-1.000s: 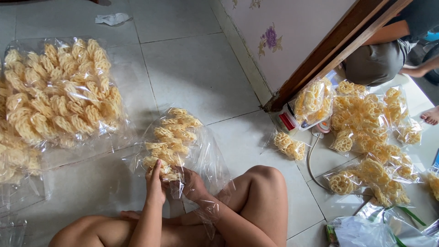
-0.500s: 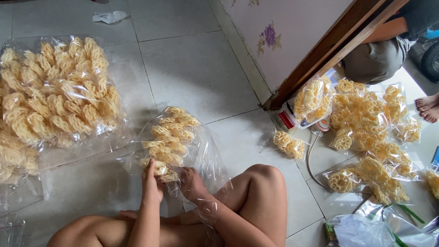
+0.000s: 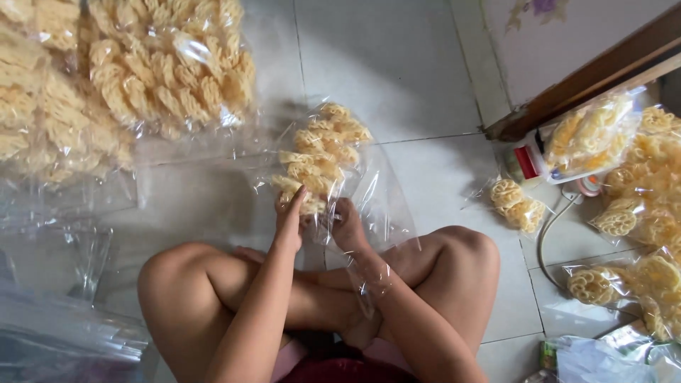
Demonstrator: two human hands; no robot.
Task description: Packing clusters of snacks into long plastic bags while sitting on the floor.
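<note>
I sit cross-legged on the tiled floor (image 3: 397,64), knees to either side, both forearms reaching forward between them. My left hand (image 3: 289,216) is closed on the near end of a clear plastic bag (image 3: 323,163) of yellow lattice crackers, its fingers (image 3: 296,202) pressed flat against the film. My right hand (image 3: 349,225) grips the same near end just beside the left, fingers curled into the loose plastic, whose tail trails back over my right wrist. The two hands are almost touching, with the bag's mouth pinched between them. The bag lies on the floor directly ahead of the fingers, its crackers bunched at the far end and slack clear film spreading to the right of it.

To the left of my left hand, empty clear bags (image 3: 78,248) lie flat on the tiles. Farther out and to the left of the fingers is a large heap of packed cracker bags (image 3: 120,78), well apart from the one I hold. To the right of my right hand, a small sealed pack of crackers (image 3: 518,202) lies alone on the floor. Beyond it, farther right, more filled bags (image 3: 638,206) are piled near a wooden door frame (image 3: 589,78), with a small red-and-white container (image 3: 523,162) beside them and a thin white cord (image 3: 550,227) curving across the tile.
</note>
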